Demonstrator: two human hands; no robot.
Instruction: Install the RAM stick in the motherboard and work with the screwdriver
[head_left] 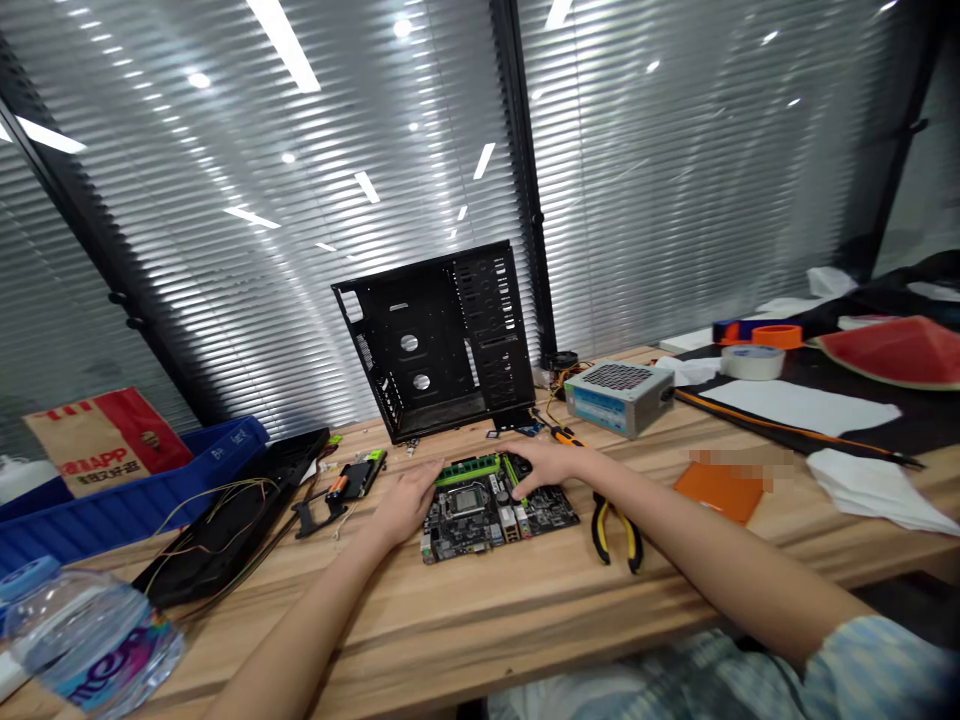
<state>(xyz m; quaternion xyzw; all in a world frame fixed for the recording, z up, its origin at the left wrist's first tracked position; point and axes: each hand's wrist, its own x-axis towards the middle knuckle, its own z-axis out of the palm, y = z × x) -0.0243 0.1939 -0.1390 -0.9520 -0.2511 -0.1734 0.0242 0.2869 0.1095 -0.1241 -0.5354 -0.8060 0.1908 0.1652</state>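
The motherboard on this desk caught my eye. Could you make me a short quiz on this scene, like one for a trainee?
1. True or false: the yellow-handled pliers lie to the person's right of the motherboard.
2. Which is nearer the pliers: the left hand or the right hand?
3. What stands behind the board? A) a water bottle, B) an open black computer case, C) a roll of tape.

Key: 1 true; 2 the right hand; 3 B.
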